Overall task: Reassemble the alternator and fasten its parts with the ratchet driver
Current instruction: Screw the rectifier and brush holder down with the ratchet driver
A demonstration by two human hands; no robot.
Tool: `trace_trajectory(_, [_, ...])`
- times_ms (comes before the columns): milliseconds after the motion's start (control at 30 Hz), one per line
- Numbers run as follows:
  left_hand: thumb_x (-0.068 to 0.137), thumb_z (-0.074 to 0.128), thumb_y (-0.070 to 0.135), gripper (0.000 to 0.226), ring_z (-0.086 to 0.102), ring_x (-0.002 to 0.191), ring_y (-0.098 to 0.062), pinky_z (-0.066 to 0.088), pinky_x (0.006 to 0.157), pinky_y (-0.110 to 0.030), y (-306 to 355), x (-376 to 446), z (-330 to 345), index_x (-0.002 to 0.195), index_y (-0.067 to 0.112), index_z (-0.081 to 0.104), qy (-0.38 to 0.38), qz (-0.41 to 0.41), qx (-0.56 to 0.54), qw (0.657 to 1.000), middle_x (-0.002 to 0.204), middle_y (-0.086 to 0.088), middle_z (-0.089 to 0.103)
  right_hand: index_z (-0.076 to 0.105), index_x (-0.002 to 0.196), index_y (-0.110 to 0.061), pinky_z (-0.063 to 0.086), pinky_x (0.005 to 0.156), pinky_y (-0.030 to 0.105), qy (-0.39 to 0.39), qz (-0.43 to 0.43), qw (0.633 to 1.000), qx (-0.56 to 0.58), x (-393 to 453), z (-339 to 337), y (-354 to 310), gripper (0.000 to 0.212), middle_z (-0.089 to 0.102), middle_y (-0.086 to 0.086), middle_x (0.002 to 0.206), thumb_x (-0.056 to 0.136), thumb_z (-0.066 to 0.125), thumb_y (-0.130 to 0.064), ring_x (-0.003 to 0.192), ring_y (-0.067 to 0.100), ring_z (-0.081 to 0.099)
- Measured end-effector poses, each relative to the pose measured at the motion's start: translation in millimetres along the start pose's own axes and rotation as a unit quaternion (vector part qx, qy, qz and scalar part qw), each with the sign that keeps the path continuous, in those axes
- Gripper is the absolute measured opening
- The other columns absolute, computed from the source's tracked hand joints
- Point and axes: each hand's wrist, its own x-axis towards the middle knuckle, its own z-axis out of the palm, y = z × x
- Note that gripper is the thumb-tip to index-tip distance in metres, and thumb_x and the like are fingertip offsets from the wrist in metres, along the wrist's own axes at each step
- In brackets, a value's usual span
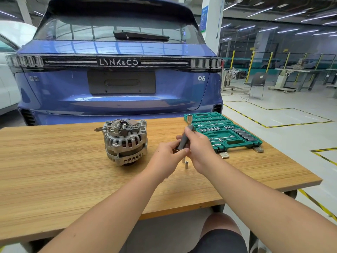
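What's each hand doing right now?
Left hand: pinches the lower end of the ratchet driver.
Right hand: grips the ratchet driver's grey handle.

Bright, even light from ceiling strips (284, 14) at upper right. Glare streaks the car (118, 48). Edges bow; shadows are soft.

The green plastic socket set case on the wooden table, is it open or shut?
Open: the green plastic socket set case lies spread flat, sockets visible in both halves.
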Motion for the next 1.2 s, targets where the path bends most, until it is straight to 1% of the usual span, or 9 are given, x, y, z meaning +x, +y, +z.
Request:
trace_trajectory(67, [0.103,0.061,0.034,0.024,0.064,0.079,0.004,0.051,0.069,-0.024,3,-5,-1,0.126,0.036,0.066,-0.016,0.023,0.059,0.998,0.102,0.012,0.073,0.061,0.106,-0.014,0.06,0.073,0.041,0.024,0.009,0.995,0.1,-1,4,-8,0.025,0.072,0.006,0.085,0.105,0.051,-0.037,0.078,0.022,0.069])
trace_trajectory(100, [0.104,0.057,0.035,0.023,0.064,0.084,-0.003,0.052,0.074,-0.03,4,-7,-2,0.124,0.029,0.068,-0.024,0.024,0.098,0.995,0.101,0.01,0.072,0.058,0.105,-0.015,0.059,0.069,0.038,0.041,0.015,0.988,0.148,0,6,-13,0.025,0.069,0.005,0.081,0.105,0.049,-0.038,0.07,0.02,0.068])
trace_trajectory(167, [0.107,0.05,0.037,0.027,0.059,0.074,-0.015,0.047,0.068,-0.036,3,-10,-4,0.102,0.018,0.069,-0.046,0.008,0.17,0.984,0.083,0.003,0.066,0.055,0.099,-0.014,0.055,0.061,0.033,0.097,0.037,0.968,0.227,2,7,-22,0.028,0.059,0.004,0.075,0.105,0.048,-0.04,0.058,0.016,0.059])
trace_trajectory(233, [0.108,0.045,0.038,0.036,0.051,0.065,-0.016,0.04,0.061,-0.036,-2,-13,-5,0.08,0.021,0.06,-0.058,-0.004,0.211,0.976,0.071,0.001,0.059,0.053,0.094,-0.013,0.05,0.053,0.028,0.144,0.063,0.949,0.272,5,6,-27,0.032,0.052,0.002,0.072,0.104,0.049,-0.044,0.052,0.013,0.049])
trace_trajectory(333, [0.109,0.04,0.04,0.039,0.053,0.068,-0.017,0.041,0.062,-0.036,-8,-14,-4,0.073,0.03,0.05,-0.044,-0.007,0.23,0.972,0.075,0.002,0.061,0.052,0.093,-0.013,0.045,0.05,0.025,0.164,0.085,0.937,0.298,7,6,-27,0.035,0.05,0.001,0.071,0.103,0.05,-0.046,0.048,0.012,0.044])
trace_trajectory(467, [0.109,0.038,0.042,0.036,0.052,0.067,-0.012,0.037,0.059,-0.034,-13,-15,2,0.077,0.032,0.05,-0.018,-0.001,0.227,0.974,0.073,0.006,0.058,0.052,0.093,-0.013,0.044,0.048,0.023,0.158,0.093,0.933,0.31,7,5,-25,0.035,0.051,0.001,0.071,0.102,0.051,-0.047,0.047,0.011,0.043])
trace_trajectory(700, [0.11,0.033,0.041,0.034,0.051,0.07,-0.013,0.031,0.054,-0.031,-10,-7,14,0.104,0.02,0.06,-0.016,-0.004,0.26,0.966,0.076,0.007,0.056,0.052,0.082,-0.014,0.043,0.046,0.022,0.193,0.098,0.925,0.311,13,-3,-26,0.038,0.05,-0.002,0.061,0.103,0.048,-0.045,0.043,0.01,0.042])
trace_trajectory(1067, [0.111,0.028,0.044,0.036,0.049,0.066,-0.013,0.029,0.052,-0.034,0,1,7,0.092,0.023,0.051,0.0,0.034,0.346,0.938,0.074,0.006,0.053,0.048,0.081,-0.012,0.038,0.046,0.021,0.183,0.149,0.928,0.289,17,4,-40,0.039,0.045,-0.001,0.062,0.105,0.043,-0.042,0.045,0.011,0.039])
trace_trajectory(1200, [0.111,0.029,0.043,0.038,0.051,0.067,-0.014,0.033,0.056,-0.035,-19,-8,-8,0.082,0.024,0.045,0.025,0.02,0.35,0.936,0.073,0.006,0.053,0.053,0.082,-0.011,0.044,0.05,0.031,0.274,0.08,0.945,0.158,24,-34,-62,0.025,0.053,0.007,0.069,0.103,0.042,-0.02,0.053,0.015,0.047])
